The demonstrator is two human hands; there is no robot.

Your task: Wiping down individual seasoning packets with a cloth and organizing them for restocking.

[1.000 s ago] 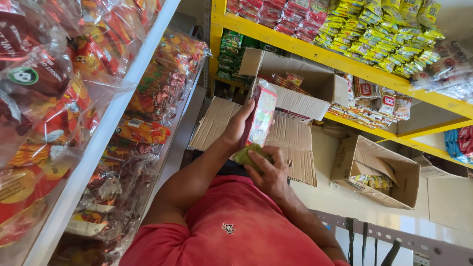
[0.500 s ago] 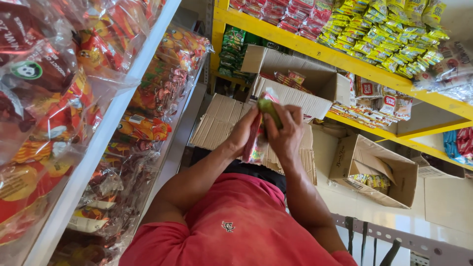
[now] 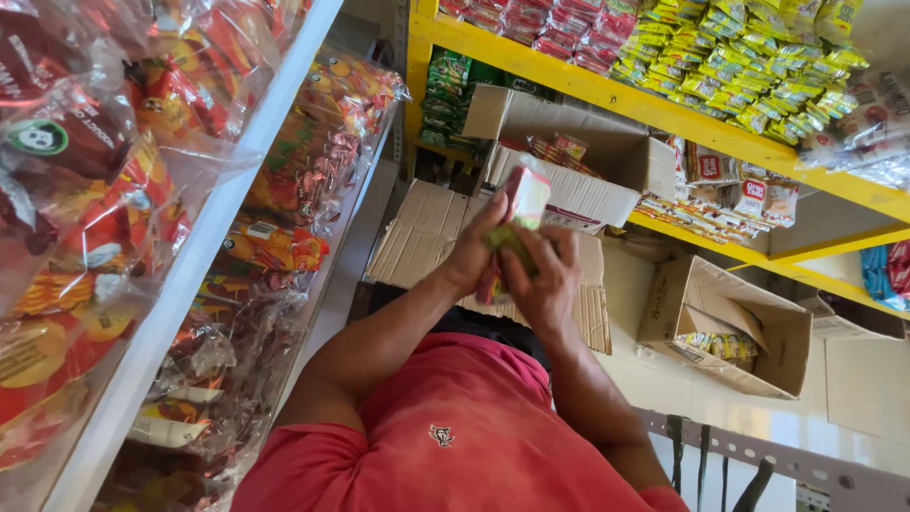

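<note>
In the head view both hands are raised in front of my red shirt. My left hand [image 3: 471, 251] grips a stack of small snack packets [image 3: 520, 204], red and white with clear wrap, standing upright. My right hand [image 3: 545, 280] presses against the same stack from the right, its fingers over a greenish packet [image 3: 508, 237] at the middle. The lower part of the stack is hidden between my palms.
White shelves [image 3: 204, 246] on the left carry bagged snacks. Yellow shelving [image 3: 607, 90] on the right carries hanging sachets. An open carton [image 3: 578, 152] with packets sits ahead, flattened cardboard [image 3: 427, 232] lies on the floor, and another open box [image 3: 730, 322] stands at right.
The packet stack was held high in my left hand, then both hands closed round it lower; now it stands upright again with my right hand pressed to its side.
</note>
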